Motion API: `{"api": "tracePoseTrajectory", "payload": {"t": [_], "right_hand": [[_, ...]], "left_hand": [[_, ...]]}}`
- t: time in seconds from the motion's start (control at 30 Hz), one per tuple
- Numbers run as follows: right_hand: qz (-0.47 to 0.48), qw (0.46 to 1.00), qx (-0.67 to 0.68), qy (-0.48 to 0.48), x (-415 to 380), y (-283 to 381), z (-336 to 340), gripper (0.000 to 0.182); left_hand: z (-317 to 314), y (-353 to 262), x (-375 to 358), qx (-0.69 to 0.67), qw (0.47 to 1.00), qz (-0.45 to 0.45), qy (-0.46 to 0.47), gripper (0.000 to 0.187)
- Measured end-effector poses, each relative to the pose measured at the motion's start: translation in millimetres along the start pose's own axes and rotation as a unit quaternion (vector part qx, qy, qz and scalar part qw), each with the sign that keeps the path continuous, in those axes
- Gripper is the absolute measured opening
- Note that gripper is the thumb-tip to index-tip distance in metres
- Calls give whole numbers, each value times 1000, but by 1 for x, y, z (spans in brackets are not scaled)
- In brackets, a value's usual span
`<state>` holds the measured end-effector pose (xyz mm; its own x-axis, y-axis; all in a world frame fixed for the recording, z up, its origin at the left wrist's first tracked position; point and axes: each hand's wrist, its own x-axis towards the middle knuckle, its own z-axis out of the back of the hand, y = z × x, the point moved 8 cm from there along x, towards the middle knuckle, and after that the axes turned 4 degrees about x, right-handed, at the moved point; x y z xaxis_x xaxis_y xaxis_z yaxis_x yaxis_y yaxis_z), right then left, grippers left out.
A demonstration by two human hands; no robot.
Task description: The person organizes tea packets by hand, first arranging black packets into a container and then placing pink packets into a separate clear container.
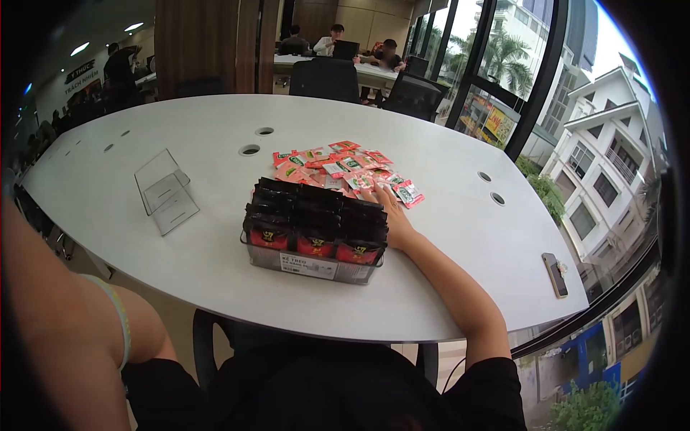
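Note:
A clear plastic bin (309,266) stands near the table's front edge, packed with rows of black and red sachets (315,243). Behind it lies a loose pile of pink, white and green packets (345,164). My right hand (390,214) rests at the pile's right front side, beside the bin, its fingers apart and touching the packets. Its palm side is hidden. My left arm is raised close to the camera at the left edge, and the left hand itself is out of frame.
On the white table (237,287) a clear acrylic stand (165,190) is at the left and a phone (555,274) at the right edge. Round cable holes dot the top. Chairs and several people are beyond, with windows at the right.

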<state>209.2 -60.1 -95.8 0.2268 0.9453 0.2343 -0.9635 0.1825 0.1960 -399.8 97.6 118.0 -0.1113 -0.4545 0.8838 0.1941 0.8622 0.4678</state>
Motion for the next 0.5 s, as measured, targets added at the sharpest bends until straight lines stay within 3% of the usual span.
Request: {"api": "tracePoseTrajectory", "payload": {"t": [0.07,0.17,0.2,0.23,0.27,0.33,0.37,0.4,0.43,0.5], "right_hand": [[3,1000,-9,-4,8,-12,-9,76],[58,996,-58,-23,16,-19,-21,78],[45,999,-23,-18,10,-14,-12,78],[47,998,-23,-22,13,-12,-7,78],[46,998,-15,-30,13,-15,1,77],[6,999,34,-10,2,-3,3,75],[8,1000,22,-5,2,-3,4,74],[11,1000,13,0,3,-2,2,74],[11,1000,19,-11,3,-3,2,74],[8,1000,21,-10,4,-1,3,74]], "left_hand": [[9,6,8,11,1000,1,13,87],[-77,25,51,5,997,36,73,87],[-77,16,50,8,996,41,83,88],[-154,-33,77,18,996,31,84,88],[-263,-137,111,30,996,27,78,88],[-266,-117,114,40,995,7,87,88],[-268,-97,87,17,997,43,53,99],[-275,-79,59,111,985,77,110,89],[-277,-59,31,205,959,110,164,79],[-275,-11,-33,396,843,202,302,77]]}}
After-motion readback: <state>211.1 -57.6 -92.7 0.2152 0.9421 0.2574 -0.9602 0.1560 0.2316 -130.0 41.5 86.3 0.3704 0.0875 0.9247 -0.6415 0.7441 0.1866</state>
